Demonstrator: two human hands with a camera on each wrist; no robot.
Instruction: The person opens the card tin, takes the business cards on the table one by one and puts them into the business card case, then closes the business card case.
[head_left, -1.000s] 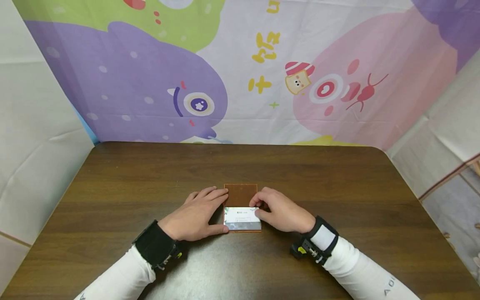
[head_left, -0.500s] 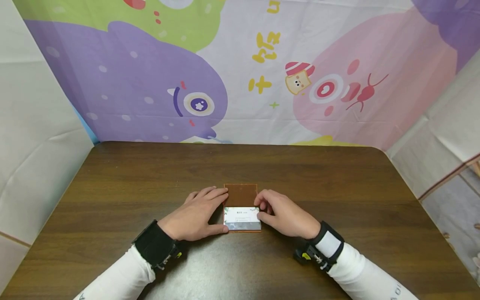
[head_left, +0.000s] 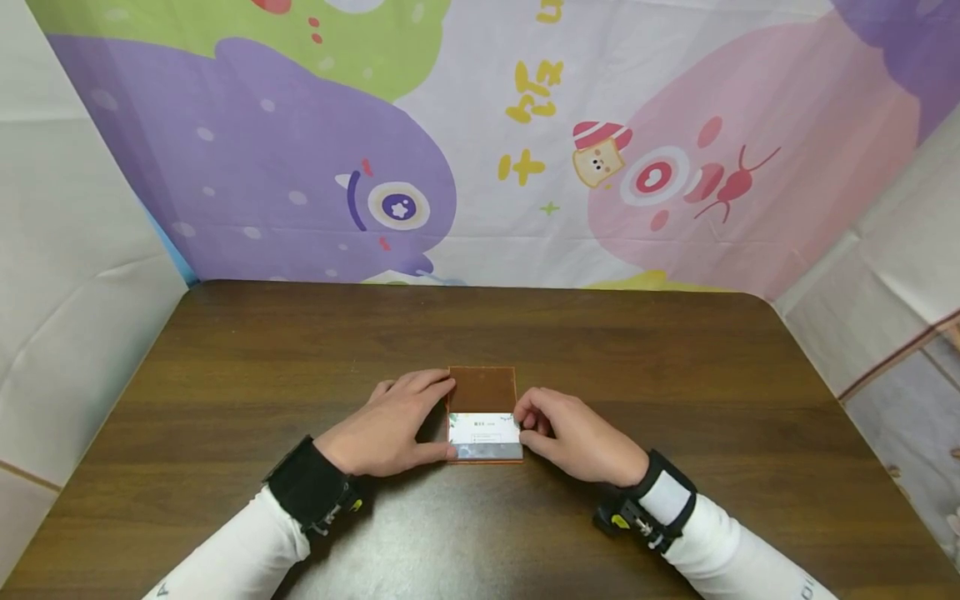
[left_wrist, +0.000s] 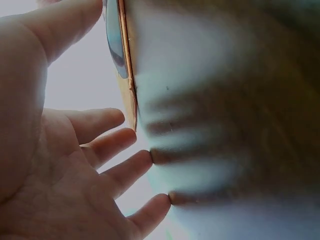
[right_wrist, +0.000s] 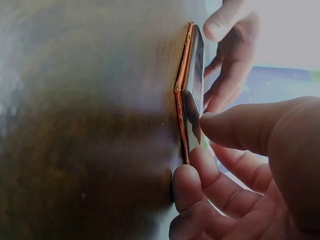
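An opened brown leather card holder point(head_left: 482, 390) lies flat on the table. A white business card point(head_left: 483, 427) with printed text and leaf patterns sits in its near half, its lower part behind a greyish strip. My left hand point(head_left: 393, 423) rests at the holder's left edge, thumb at the near corner, fingers spread with fingertips down. My right hand point(head_left: 576, 432) has curled fingers at the card's right edge. In the right wrist view, the thumb point(right_wrist: 235, 125) and index finger meet the card's edge point(right_wrist: 191, 117) from two sides, pinching it; the exact contact is partly hidden.
The brown wooden table point(head_left: 300, 333) reaches back to a cartoon-printed cloth point(head_left: 487, 150). White panels point(head_left: 82, 250) stand at the left and right. A black wrist strap with a camera point(head_left: 660, 504) sits on each forearm.
My right hand has drawn back a little to the right and nearer me, from over the card to its right edge. The left hand and the holder stay practically in place.
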